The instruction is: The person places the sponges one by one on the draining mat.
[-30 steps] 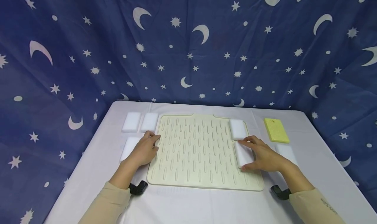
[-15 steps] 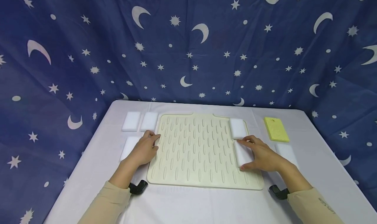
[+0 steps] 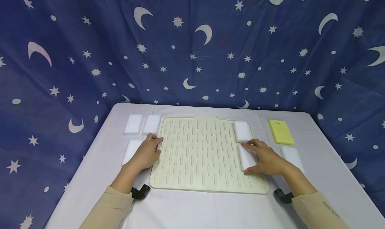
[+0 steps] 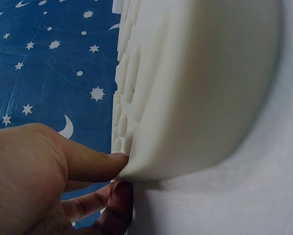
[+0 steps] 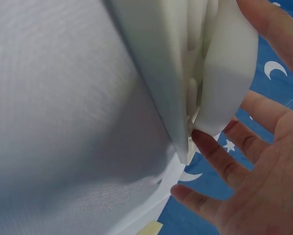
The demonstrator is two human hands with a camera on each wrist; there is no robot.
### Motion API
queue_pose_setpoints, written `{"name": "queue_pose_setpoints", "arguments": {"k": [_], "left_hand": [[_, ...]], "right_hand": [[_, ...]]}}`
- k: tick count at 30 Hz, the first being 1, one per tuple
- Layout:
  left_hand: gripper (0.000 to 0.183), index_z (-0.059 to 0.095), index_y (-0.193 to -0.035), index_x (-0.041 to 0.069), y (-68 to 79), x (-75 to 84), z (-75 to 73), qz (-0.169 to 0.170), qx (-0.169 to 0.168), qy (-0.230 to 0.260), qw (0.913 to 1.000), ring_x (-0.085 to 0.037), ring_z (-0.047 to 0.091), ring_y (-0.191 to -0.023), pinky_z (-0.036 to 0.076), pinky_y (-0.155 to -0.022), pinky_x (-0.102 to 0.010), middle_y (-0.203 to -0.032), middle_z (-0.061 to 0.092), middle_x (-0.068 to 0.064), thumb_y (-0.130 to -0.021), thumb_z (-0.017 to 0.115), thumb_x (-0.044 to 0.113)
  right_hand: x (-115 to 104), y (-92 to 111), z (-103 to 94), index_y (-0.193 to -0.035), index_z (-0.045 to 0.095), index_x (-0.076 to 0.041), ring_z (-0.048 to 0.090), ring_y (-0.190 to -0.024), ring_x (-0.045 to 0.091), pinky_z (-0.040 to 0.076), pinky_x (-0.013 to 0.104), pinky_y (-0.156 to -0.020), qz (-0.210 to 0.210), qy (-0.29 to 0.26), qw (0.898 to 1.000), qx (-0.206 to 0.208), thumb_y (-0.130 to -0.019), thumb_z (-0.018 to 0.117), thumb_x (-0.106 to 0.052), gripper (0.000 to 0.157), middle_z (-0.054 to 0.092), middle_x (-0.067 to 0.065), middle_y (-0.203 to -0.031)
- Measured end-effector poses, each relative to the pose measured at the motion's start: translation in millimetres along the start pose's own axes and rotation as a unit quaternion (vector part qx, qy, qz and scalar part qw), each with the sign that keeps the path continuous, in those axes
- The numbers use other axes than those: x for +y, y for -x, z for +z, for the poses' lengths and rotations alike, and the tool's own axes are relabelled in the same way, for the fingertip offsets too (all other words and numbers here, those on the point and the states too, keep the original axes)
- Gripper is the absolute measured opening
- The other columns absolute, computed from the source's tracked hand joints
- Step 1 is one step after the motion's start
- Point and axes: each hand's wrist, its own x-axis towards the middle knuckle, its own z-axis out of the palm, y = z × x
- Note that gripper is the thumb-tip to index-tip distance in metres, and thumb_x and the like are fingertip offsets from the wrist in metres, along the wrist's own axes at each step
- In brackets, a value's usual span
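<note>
A cream ridged mat lies in the middle of the table. At its left edge my left hand pinches the border; in the left wrist view the thumb is on top and curled fingers are at the underside. My right hand holds a white sponge block on the right part of the mat, thumb at the near end and fingers at the far end. In the right wrist view this sponge sits over the ridges between thumb and fingers. Another white sponge lies just beyond it on the mat.
Left of the mat lie white sponges: a far-left one, one beside it and a nearer one partly behind the left hand. On the right are a yellow sponge and a white one. A patterned blue curtain hangs behind.
Both hands keep their places and grips, and the mat and sponges stay where they are. The head view shifts only slightly.
</note>
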Motion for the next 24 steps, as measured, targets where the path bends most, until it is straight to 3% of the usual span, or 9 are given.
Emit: {"name": "queue_pose_setpoints", "arguments": {"k": [11, 24], "left_hand": [[0.051, 0.052, -0.148, -0.004, 1.0, -0.4, 1.7, 0.008, 0.004, 0.003, 1.0000, -0.033, 0.056, -0.110, 0.051, -0.094, -0.050, -0.145, 0.046, -0.022, -0.099, 0.061, 0.006], [0.051, 0.053, -0.148, -0.002, 0.7, -1.7, 1.9, 0.005, 0.005, 0.002, 1.0000, -0.035, 0.056, -0.117, 0.050, -0.099, -0.053, -0.147, 0.046, -0.021, -0.099, 0.061, 0.007]], "right_hand": [[-1.0, 5.0, -1.2, -0.156, 0.048, -0.015, 0.042, -0.136, 0.038, 0.042, 0.061, -0.107, -0.014, -0.024, 1.000, 0.010, -0.065, 0.092, -0.059, 0.110, 0.045, 0.011, -0.151], [1.4, 5.6, -3.0, -0.156, 0.048, -0.014, 0.043, -0.136, 0.036, 0.041, 0.061, -0.107, -0.024, -0.027, 0.999, 0.012, -0.066, 0.093, -0.057, 0.109, 0.045, 0.010, -0.149]]}}
